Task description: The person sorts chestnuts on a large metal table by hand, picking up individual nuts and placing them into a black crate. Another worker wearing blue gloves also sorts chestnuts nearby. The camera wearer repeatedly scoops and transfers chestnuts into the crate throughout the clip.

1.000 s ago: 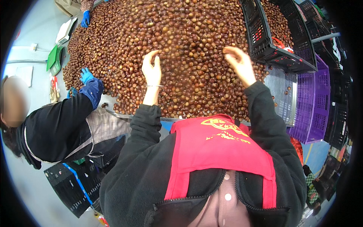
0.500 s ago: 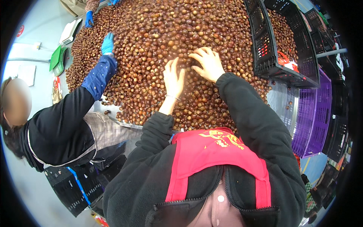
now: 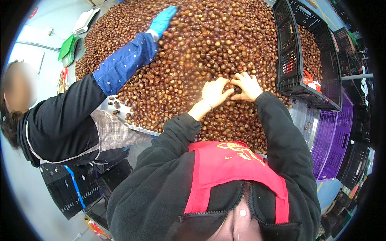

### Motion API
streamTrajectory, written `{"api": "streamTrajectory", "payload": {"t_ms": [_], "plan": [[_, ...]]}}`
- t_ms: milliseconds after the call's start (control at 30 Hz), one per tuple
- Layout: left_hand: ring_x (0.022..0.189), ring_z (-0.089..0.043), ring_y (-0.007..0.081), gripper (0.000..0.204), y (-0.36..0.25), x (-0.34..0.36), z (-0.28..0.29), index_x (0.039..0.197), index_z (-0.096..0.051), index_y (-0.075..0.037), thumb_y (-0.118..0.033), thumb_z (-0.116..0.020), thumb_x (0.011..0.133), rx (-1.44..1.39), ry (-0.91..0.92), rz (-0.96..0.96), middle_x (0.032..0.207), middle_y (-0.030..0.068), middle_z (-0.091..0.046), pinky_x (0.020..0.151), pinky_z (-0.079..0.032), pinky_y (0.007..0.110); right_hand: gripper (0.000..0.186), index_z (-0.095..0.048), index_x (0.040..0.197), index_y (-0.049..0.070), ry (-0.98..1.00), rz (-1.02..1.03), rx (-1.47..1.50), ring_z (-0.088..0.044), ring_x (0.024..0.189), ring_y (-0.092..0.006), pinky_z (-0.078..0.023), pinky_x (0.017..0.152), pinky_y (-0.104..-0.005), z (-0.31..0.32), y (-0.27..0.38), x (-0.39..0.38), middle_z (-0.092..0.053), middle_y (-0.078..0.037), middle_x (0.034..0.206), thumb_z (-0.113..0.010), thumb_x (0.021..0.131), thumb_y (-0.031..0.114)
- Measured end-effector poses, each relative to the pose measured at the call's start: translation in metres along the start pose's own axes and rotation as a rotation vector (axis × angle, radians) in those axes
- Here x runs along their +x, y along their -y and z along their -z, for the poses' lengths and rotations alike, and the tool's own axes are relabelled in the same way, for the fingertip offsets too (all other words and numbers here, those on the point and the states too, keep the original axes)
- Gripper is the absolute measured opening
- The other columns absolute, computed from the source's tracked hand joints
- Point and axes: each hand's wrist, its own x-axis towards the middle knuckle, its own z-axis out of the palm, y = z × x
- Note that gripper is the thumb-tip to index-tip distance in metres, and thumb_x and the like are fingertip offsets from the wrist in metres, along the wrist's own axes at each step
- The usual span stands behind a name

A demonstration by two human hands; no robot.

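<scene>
Brown chestnuts (image 3: 169, 84) lie in a wide, thick heap on a metal table. My left hand (image 3: 215, 92), with a thin bracelet at the wrist, rests on the near part of the heap, its fingers pointing toward my right hand. Facing it closely, my right hand (image 3: 247, 87) lies on the chestnuts with fingers curved and apart. A few chestnuts show in the narrow gap between the two hands. Both hands look open, though what lies under the palms is hidden.
At left, a co-worker's blue-gloved hand (image 3: 163, 21) reaches over the heap. A black crate (image 3: 291, 82) holding chestnuts stands on the right, with a purple crate (image 3: 341, 140) beyond it. A green scoop-like container (image 3: 68, 48) and a white scale-like device (image 3: 85, 21) sit at far left.
My hands have come nearer each other and back toward my body over the chestnuts. The co-worker's gloved hand has swept right and farther across the heap. The whole view has shifted slightly.
</scene>
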Motion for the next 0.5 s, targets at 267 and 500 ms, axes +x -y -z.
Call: {"api": "streamTrajectory", "payload": {"t_ms": [267, 500], "plan": [[0.114, -0.054, 0.0307, 0.041, 0.013, -0.041, 0.024, 0.117, -0.075, -0.023, -0.055, -0.069, 0.092, 0.289, 0.188, -0.177, 0.115, 0.0005, -0.068, 0.105, -0.038, 0.05, 0.052, -0.071, 0.121, 0.02, -0.024, 0.084, -0.009, -0.046, 0.132, -0.0302, -0.035, 0.11, -0.0608, -0.004, -0.002, -0.037, -0.054, -0.003, 0.136, -0.089, 0.075, 0.037], [0.127, -0.049, 0.0339, 0.05, 0.029, -0.096, 0.054, 0.139, -0.063, -0.023, -0.04, -0.072, 0.092, 0.259, 0.071, -0.279, 0.129, 0.0042, -0.061, 0.112, -0.035, 0.054, 0.038, -0.071, 0.111, 0.019, -0.18, 0.031, 0.031, -0.044, 0.138, -0.0286, -0.029, 0.116, -0.0638, -0.027, -0.003, -0.081, -0.054, -0.002, 0.138, -0.086, 0.078, 0.031]]}}
